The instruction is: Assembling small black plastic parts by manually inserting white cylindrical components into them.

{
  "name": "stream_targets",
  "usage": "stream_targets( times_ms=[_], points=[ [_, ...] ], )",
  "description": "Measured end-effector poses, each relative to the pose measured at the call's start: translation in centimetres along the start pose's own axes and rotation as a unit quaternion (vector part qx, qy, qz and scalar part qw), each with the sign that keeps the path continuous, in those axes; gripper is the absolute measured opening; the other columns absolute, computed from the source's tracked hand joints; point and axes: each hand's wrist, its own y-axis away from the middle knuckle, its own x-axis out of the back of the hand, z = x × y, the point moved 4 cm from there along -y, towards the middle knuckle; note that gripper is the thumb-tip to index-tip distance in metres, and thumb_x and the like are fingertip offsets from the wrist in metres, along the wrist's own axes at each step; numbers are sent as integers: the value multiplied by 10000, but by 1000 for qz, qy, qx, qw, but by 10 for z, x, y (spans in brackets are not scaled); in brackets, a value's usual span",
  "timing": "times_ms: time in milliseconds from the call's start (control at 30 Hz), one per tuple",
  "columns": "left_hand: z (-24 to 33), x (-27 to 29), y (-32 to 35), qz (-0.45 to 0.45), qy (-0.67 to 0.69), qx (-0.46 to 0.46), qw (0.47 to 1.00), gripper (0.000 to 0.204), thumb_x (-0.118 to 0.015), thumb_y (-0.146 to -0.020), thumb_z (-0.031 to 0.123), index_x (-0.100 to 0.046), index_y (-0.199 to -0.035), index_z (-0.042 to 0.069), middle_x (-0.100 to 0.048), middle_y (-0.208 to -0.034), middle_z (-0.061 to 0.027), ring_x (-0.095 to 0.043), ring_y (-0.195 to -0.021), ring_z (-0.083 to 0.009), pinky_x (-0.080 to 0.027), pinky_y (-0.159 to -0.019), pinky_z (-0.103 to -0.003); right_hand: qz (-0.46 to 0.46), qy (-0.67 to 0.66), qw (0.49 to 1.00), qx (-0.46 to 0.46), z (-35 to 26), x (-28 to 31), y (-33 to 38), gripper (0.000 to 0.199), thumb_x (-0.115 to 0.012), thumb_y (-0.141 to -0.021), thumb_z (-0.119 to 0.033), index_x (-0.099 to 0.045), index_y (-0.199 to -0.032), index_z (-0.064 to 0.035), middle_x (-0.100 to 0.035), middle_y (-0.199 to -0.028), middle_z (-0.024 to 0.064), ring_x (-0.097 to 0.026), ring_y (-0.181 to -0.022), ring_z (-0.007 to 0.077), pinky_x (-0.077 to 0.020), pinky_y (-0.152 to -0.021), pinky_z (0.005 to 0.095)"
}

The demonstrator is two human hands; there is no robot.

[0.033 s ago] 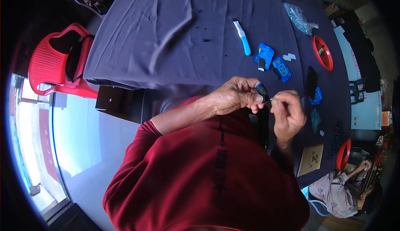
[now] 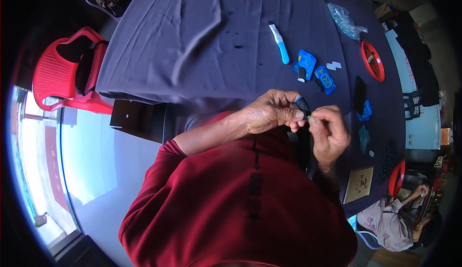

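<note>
My left hand (image 2: 276, 110) is closed around a small black finger sleeve (image 2: 302, 105) with a blue rim, its thumb and forefinger pinching it just above the table's near edge. Beside it, my right hand (image 2: 331, 133) pinches thumb and forefinger together at the sleeve's lower end; anything between those fingertips is too small to make out. Beyond the hands lie two blue packets (image 2: 308, 59) (image 2: 327, 80). Another black sleeve (image 2: 301, 74) with a white end rests against the nearer-left packet. A tool with a blue handle (image 2: 283, 51) and pale flat blade lies farther off.
Dark cloth covers the table (image 2: 192, 69). To the right are white paper pieces (image 2: 334, 66), a red tray (image 2: 373, 61), a clear bag (image 2: 345, 21), a black phone-like slab (image 2: 359, 95) and a tan card (image 2: 359, 184). A red chair (image 2: 72, 69) stands left; another person (image 2: 389, 221) sits lower right.
My right hand has shifted slightly left, bringing its fingertips from just beside the finger sleeve to its lower end. My left hand has barely moved.
</note>
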Motion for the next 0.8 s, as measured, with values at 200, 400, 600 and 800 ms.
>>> stream_targets(
  times_ms=[200, 400, 600, 800],
  points=[
    [0, -1, 0, -6, -19, 4, 1000, 139, -594, -819, 56, -550, -916, -34, -611, -783, -82, -591, -706, -115, -495, -676, -246, 22, 46, 998, 38, -5, -6, 2, 103, -627, -752, 30, -577, -839, 3, -551, -776, 60, -467, -617, 85, -344, -489, 187],
    [-3, -3, 2, -9, 19, 2, 1000, 125, -581, -828, 57, -554, -918, -25, -602, -775, -72, -585, -703, -113, -490, -671, -242, 20, 106, 988, 114, -6, -4, 13, 177, -632, -761, 8, -603, -936, -1, -545, -834, 82, -540, -662, 165, -450, -551, 254],
    [2, 9, -3, 18, 24, -41, 999, 92, -567, -835, 61, -567, -879, -20, -577, -764, -66, -532, -653, -106, -450, -627, -233, 31, 114, 986, 115, 0, -19, 5, 153, -601, -798, -62, -606, -932, 11, -549, -851, 101, -549, -700, 178, -457, -572, 264],
    [25, -1, 14, -28, -17, -112, 993, 118, -584, -796, 80, -569, -844, -27, -573, -709, -70, -523, -613, -97, -409, -566, -198, -97, -138, 980, -103, 51, -46, -74, 124, -524, -823, -23, -612, -897, 22, -506, -720, 15, -454, -557, 59, -368, -494, 194]
  ],
)
